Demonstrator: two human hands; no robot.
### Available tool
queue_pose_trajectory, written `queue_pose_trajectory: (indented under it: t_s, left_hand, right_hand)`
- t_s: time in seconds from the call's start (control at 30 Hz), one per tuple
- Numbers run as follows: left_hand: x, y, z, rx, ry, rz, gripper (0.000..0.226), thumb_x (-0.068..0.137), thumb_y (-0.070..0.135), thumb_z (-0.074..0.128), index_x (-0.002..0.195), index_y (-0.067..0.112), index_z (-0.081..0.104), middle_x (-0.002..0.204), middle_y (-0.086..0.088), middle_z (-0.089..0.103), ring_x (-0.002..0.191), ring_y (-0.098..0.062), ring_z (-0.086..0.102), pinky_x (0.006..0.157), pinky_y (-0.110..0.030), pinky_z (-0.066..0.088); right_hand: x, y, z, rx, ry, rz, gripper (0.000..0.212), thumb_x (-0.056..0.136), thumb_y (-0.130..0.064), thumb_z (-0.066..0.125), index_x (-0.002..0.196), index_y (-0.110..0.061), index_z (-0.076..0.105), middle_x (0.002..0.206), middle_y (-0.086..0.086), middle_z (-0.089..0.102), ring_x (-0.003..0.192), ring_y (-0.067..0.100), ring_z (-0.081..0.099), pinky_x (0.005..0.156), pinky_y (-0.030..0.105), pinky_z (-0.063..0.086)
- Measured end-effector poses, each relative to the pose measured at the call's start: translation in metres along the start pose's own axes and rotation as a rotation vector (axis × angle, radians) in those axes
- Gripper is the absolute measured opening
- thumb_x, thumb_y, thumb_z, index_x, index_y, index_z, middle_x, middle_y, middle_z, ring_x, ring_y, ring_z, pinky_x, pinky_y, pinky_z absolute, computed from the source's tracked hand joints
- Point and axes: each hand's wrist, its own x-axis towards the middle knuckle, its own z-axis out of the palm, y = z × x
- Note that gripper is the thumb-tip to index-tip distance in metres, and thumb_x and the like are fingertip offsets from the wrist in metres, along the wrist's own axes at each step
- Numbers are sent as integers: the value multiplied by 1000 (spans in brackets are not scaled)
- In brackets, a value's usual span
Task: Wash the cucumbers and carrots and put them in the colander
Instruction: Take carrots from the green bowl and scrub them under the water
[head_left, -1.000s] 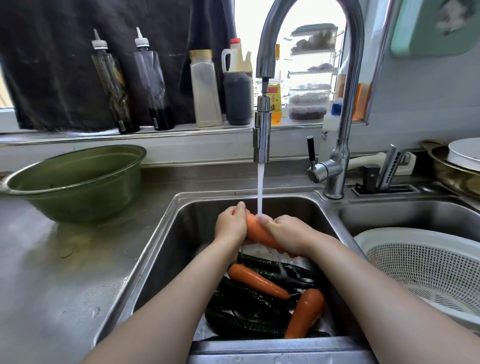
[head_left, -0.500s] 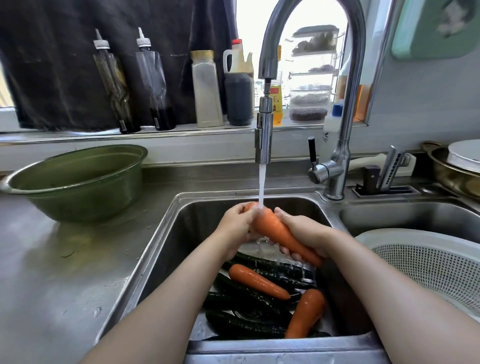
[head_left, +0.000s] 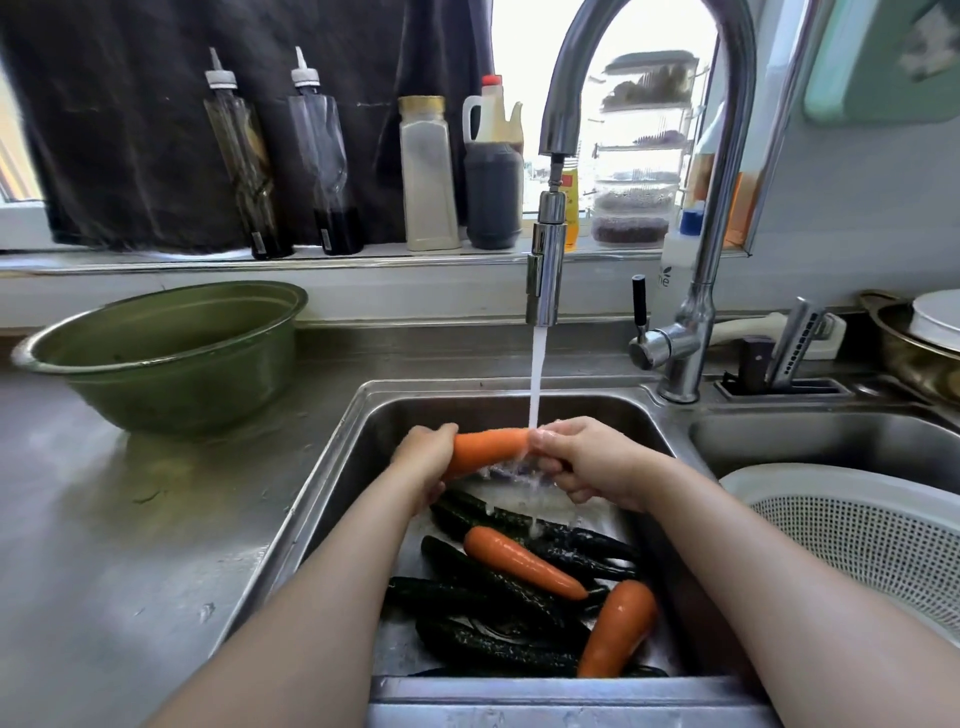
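— Under the stream (head_left: 536, 384) from the faucet (head_left: 545, 270), over the near basin of the sink (head_left: 483, 408), what is held, and how?

— One carrot (head_left: 488, 447) is held roughly level across the basin. Its left end is wrapped by the curled fingers of the left hand (head_left: 423, 457). Its right end is enclosed by the right hand (head_left: 587, 462), on whose knuckles the water is seen to break.

— Where is the remaining produce found?

— Two more carrots (head_left: 522, 561) and several dark cucumbers (head_left: 483, 587) are seen lying on the basin floor below the hands. Nothing can be seen in the visible part of the white colander (head_left: 857, 535), which is set in the neighbouring basin (head_left: 831, 441) beside the right forearm. The task is therefore judged to be at an early stage.

— How is this rinse best carried out?

— The carrot should be turned about its long axis while being slid sideways, so that the bare middle and then each covered end are brought under the water. The parts covered by the palms would probably not be reached otherwise. A firm grip is advised, since wet carrot skin is likely to be slippery. The carrot is best kept low in the basin, so that less is splashed onto the tabletop (head_left: 130, 519).

— And once it is clean?

— Only a short carry to the right would be called for.
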Motion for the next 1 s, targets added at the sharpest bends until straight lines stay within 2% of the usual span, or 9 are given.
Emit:
queue_pose_trajectory:
  t_s: [0.13,0.2,0.27,0.33,0.4,0.5,0.67,0.83,1.0]
  left_hand:
    - [-3,3,2,518,-53,283,61,90,68,20,116,36,64,132,-5,64,122,-30,55,109,-49,38]
    - [-16,4,10,385,-167,450,63,87,73,25,114,36,68,120,1,71,112,-25,63,103,-49,47]
    - [-29,5,21,182,-297,503,57,94,72,33,110,33,71,93,4,74,84,-22,68,82,-42,57]
    - [-37,9,26,30,-349,521,56,98,71,36,95,30,74,70,0,65,61,-21,58,60,-36,50]
    - [-42,15,24,-64,-344,537,62,95,75,37,78,27,73,63,-5,58,53,-21,52,53,-33,45]
    - [-47,22,17,-142,-399,500,65,96,70,35,66,24,71,61,-8,58,49,-22,53,50,-30,48]
    - [-49,18,11,-160,-576,387,70,99,70,33,84,10,66,65,-8,56,51,-24,55,56,-32,51]
    - [-50,17,9,-155,-648,360,72,94,76,37,79,10,61,64,-9,55,51,-24,54,59,-35,49]
    - [-54,20,9,-238,-696,313,67,95,74,34,83,18,68,62,-7,53,49,-24,51,54,-31,50]
  right_hand:
    - [-1,-1,2,60,71,-54,26,110,-20,41,99,-7,61,65,1,38,44,8,26,43,21,23]
    - [-1,-4,7,110,74,-89,28,110,-20,40,103,-4,61,63,2,38,45,10,28,43,22,24]
    - [0,-6,12,117,93,-123,28,109,-22,42,102,-3,60,63,3,37,44,12,33,43,24,28]
    - [-1,-9,16,126,141,-153,31,108,-26,47,88,-5,58,61,4,39,44,14,39,43,26,33]
    - [0,-11,20,167,188,-183,39,105,-31,54,71,-11,53,57,4,43,44,16,44,43,27,36]
    - [2,-15,24,300,225,-202,40,102,-33,59,67,-13,55,57,5,48,44,18,49,41,26,40]
    - [-1,-20,27,329,306,-213,46,99,-24,60,53,-19,58,52,7,40,39,20,41,40,25,31]
    - [0,-19,22,506,229,-113,34,101,-19,55,67,-13,60,49,2,35,38,13,32,38,23,30]
    - [0,-13,20,431,278,-71,30,104,-27,55,80,-11,62,59,4,53,41,13,46,43,22,37]
